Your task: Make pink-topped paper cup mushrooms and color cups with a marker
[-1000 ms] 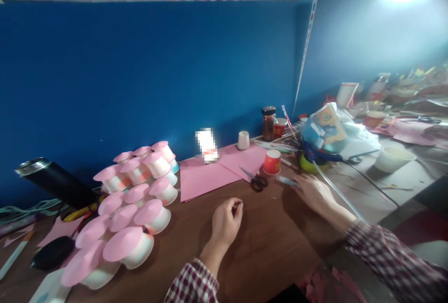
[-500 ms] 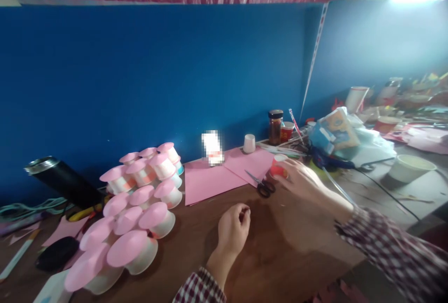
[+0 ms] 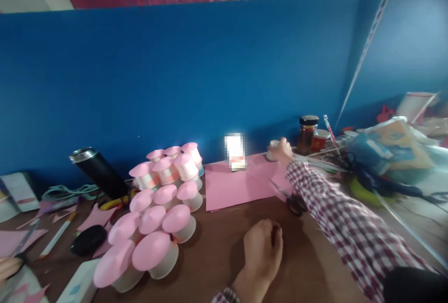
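Note:
My right hand (image 3: 282, 150) is stretched far forward to the blue wall, its fingers closed around a small white cup (image 3: 271, 146) that stands at the back edge of the pink paper sheets (image 3: 238, 182). The checked sleeve crosses over black-handled scissors (image 3: 296, 203). My left hand (image 3: 262, 250) rests on the brown table near me, curled into a loose fist with nothing visible in it. A heap of white cups with pink round tops (image 3: 157, 214) lies to its left.
A dark jar (image 3: 307, 134) and a red cup (image 3: 319, 140) stand right of the white cup. A plastic bag with cables (image 3: 392, 151) fills the right side. A black flask (image 3: 98, 171) and a black pouch (image 3: 87, 240) lie left. Another person's hand (image 3: 7, 266) shows at the left edge.
My right hand moved from the table's right side, past the red cup by the scissors, back to the white cup at the wall. The view swung left. My left hand stayed put.

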Demonstrator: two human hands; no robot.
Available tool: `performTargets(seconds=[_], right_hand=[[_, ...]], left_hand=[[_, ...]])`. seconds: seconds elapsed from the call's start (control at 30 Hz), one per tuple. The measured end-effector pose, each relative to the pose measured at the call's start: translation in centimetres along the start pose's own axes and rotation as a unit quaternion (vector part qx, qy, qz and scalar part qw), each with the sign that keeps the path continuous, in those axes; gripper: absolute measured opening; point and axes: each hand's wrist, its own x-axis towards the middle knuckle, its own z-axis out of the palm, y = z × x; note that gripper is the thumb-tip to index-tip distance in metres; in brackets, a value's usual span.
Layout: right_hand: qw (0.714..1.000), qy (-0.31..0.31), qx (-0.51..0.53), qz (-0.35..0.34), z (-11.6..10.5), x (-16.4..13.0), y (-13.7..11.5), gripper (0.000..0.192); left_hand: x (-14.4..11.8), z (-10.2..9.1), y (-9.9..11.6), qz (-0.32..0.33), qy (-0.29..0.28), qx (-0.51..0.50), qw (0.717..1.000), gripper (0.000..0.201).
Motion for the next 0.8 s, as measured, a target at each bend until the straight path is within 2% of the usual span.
performTargets(seconds=[0.1,0.2,0.33,0.43,0.53,0.57,0.63,0.7,0.8], right_hand=[[0.996,-0.023,0.029,0.083,0.3,0.3,0.4,0.06],[0.99,-0.017,0.071,0.119,-0.1,0.3,-0.1,0.065],[0.979,-0.007,0.162,0.123,-1.6,-1.4,-1.7,0.07],[0.963,-0.053,0.25,0.089,-3.1,-5.2,-2.9,0.067],[0.94,-0.111,0.32,0.045,-4.8,-10.6,-3.4,0.058],[0.914,-0.14,0.38,0.026,-5.4,-12.4,-3.4,0.059],[0.888,-0.161,0.43,0.018,-6.4,-15.5,-3.5,0.06],[0.89,-0.172,0.422,0.011,-7.0,-17.8,-3.5,0.056],[0.89,-0.182,0.418,0.0,-7.1,-19.5,-3.4,0.053]], left_hand=[[0.0,0.1,-0.3,0.024,0.008,0.005,1.0,0.02],[0.0,0.1,-0.4,0.034,0.02,-0.016,0.999,0.02],[0.2,0.2,-0.4,0.015,0.046,-0.103,0.993,0.019],[0.6,-0.2,-0.2,-0.01,0.104,-0.202,0.974,0.02],[1.0,-1.0,-0.1,-0.057,0.16,-0.283,0.944,0.023],[1.1,-1.3,-0.1,-0.08,0.165,-0.324,0.928,0.026],[1.2,-1.8,0.0,-0.124,0.142,-0.422,0.887,0.034],[1.2,-2.0,0.1,-0.136,0.111,-0.512,0.841,0.034],[1.1,-2.0,0.3,-0.144,0.066,-0.598,0.786,0.031]])
